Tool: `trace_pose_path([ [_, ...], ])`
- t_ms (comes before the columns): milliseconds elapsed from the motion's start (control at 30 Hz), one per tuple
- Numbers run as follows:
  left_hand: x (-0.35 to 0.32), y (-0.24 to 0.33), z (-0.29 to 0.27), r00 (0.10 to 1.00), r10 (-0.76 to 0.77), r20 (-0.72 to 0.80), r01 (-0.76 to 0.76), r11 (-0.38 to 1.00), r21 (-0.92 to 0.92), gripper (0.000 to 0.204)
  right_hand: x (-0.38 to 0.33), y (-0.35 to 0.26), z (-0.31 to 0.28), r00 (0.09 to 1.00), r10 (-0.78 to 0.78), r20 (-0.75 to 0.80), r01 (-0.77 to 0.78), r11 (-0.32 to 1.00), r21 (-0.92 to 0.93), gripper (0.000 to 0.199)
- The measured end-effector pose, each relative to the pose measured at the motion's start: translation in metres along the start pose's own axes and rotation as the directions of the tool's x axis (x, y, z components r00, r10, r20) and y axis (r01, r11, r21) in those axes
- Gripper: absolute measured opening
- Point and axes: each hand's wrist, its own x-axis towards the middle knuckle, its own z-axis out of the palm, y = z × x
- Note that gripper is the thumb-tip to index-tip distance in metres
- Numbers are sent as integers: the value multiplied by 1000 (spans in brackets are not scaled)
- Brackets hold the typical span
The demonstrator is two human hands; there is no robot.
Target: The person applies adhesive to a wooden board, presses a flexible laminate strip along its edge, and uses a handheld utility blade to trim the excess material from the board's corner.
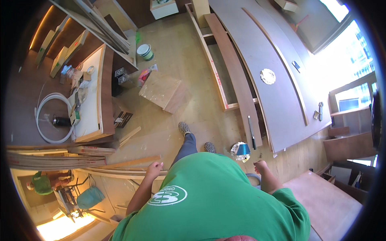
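My left hand (153,170) hangs loosely curled at my left side, above long wooden strips (136,161) lying by the doorway. Nothing shows in its fingers. On the other side, my right hand (261,166) is also curled, with no object visible in it. Nearest to it on the floor are a small dark item (260,155), too small to name, and a shiny round object with a blue patch (242,150). A long dark tool with a silver blade-like part (251,132) rests on a brown board just beyond. Both hands are apart from these things.
Large grey-brown panels (277,108) lie over a wooden frame (219,84) on the right. Ahead stand a wooden box (159,90) and a paint bucket (145,53). A cluttered workbench (93,108) is at left. Another person in green (43,183) appears at lower left.
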Motion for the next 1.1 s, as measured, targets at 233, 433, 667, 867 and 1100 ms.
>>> trace_pose_path([
  [233, 100, -114, -13, 939, -188, 288, 143, 975, 170, 39, -20, -60, 4, 998, -23, -64, 38, 968, 247, 22],
  [433, 221, -81, -53, 936, -130, 326, 111, 991, 76, 37, -49, -183, 24, 992, -129, -12, 128, 963, 237, 29],
  [667, 345, 106, -119, 972, 25, 232, 19, 982, -185, 33, -82, -297, 9, 930, -316, -187, 358, 895, 266, 42],
  [867, 433, 148, -154, 945, 51, 322, -96, 988, 123, 32, -95, -279, 8, 942, -208, -262, 306, 853, 423, 39],
  [1100, 437, 259, -133, 942, 97, 321, -139, 984, 110, 31, -16, -152, 62, 988, 149, 37, -152, 914, 377, 41],
])
